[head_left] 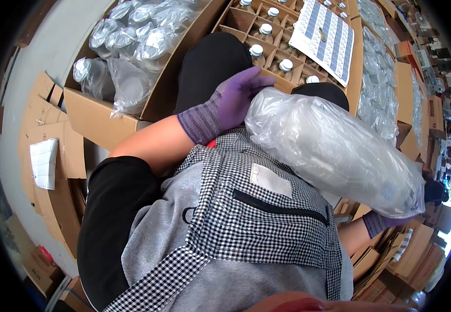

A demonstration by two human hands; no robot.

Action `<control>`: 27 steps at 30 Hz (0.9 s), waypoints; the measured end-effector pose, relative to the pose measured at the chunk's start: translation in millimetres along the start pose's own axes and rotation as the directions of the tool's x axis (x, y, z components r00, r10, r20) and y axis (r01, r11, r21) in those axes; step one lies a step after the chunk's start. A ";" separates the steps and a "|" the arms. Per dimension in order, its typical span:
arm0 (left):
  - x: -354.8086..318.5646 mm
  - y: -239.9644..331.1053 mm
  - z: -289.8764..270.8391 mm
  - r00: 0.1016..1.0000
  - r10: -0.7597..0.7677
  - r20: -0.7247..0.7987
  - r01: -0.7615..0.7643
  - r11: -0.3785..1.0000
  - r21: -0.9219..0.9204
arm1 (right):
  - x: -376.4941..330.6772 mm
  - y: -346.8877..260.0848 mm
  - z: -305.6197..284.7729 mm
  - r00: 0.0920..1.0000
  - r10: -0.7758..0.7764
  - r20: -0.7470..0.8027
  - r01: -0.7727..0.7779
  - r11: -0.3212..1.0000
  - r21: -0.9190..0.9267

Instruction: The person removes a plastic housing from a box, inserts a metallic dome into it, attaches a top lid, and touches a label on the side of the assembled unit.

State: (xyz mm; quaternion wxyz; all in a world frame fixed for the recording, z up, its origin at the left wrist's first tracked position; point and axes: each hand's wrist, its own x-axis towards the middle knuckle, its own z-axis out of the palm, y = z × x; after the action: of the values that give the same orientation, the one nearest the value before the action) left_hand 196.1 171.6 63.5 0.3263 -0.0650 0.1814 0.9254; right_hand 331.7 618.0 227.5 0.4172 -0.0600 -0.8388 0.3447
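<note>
A long, rounded bundle in clear plastic film [334,145] lies slantwise in front of me, from between my knees out to the right. Its contents are blurred by the film; I cannot tell what they are. My right hand [392,220], in a purple knit glove, grips the outer end, its fingers mostly hidden behind the plastic. At the other end my left hand [238,96], gloved alike, has its fingers stretched out over the top of the bundle, palm beside it. Whether it presses on the film is unclear.
Left of my knee stands a carton [103,117] of film-wrapped items. Ahead, a divided carton holds several white-capped bottles [265,30], with a printed sheet [325,39] on top. More cartons of wrapped items [379,99] line the right. Flattened cardboard [54,156] lies at left.
</note>
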 end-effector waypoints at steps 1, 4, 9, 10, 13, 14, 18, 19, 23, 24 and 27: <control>-6.2 -10.2 -5.5 0.954 0.287 0.090 -0.298 0.862 0.410 | -4.4 3.6 3.2 0.999 -0.034 -0.003 0.033 0.996 -0.088; -16.1 -19.4 -12.3 0.925 0.328 0.190 -0.363 0.619 0.697 | -4.3 -26.9 12.1 0.993 -0.069 0.094 0.102 0.905 -0.414; -50.7 -6.4 5.0 0.876 0.422 0.235 -0.411 0.395 0.822 | -23.6 -24.8 21.8 0.992 0.060 -0.110 -0.095 0.935 -0.342; -56.8 -4.0 38.0 0.937 0.326 0.125 -0.289 0.524 0.801 | -38.1 -1.3 26.2 0.957 0.215 -0.196 -0.224 0.974 -0.023; -49.4 -3.8 -16.9 0.861 0.477 0.179 -0.083 -0.215 0.973 | -43.9 15.2 71.3 0.820 0.573 -0.014 -0.320 0.478 0.818; -33.4 2.5 -50.3 0.929 0.369 -0.005 -0.206 0.529 0.823 | -45.6 2.3 80.0 0.786 0.602 0.136 -0.385 0.305 0.871; -20.2 11.4 18.5 0.869 0.494 -0.030 -0.290 0.557 0.778 | -61.0 -52.6 71.9 0.815 0.573 0.086 -0.371 0.401 0.838; -21.5 12.4 24.8 0.894 0.440 -0.080 -0.234 0.611 0.756 | -68.2 -45.1 65.9 0.836 0.543 0.072 -0.407 0.526 0.747; -44.3 32.5 -25.9 0.800 0.441 0.406 -0.262 -0.351 0.899 | -61.1 -53.0 57.8 0.697 0.713 0.080 -0.377 0.270 0.886; -52.3 32.3 -18.0 0.762 0.574 0.298 -0.260 -0.150 0.954 | -56.7 -49.9 59.0 0.620 0.763 0.183 -0.302 0.017 0.953; -70.4 40.6 1.7 0.909 0.405 0.100 -0.159 0.113 0.981 | -62.6 -46.1 65.9 0.637 0.771 -0.015 -0.275 0.245 0.930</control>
State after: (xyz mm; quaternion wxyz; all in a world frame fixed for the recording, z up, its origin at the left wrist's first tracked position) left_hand 225.4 102.1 93.7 0.0890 0.1054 0.7687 0.6246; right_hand 331.8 524.0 187.9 0.4285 -0.2108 -0.3316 0.8136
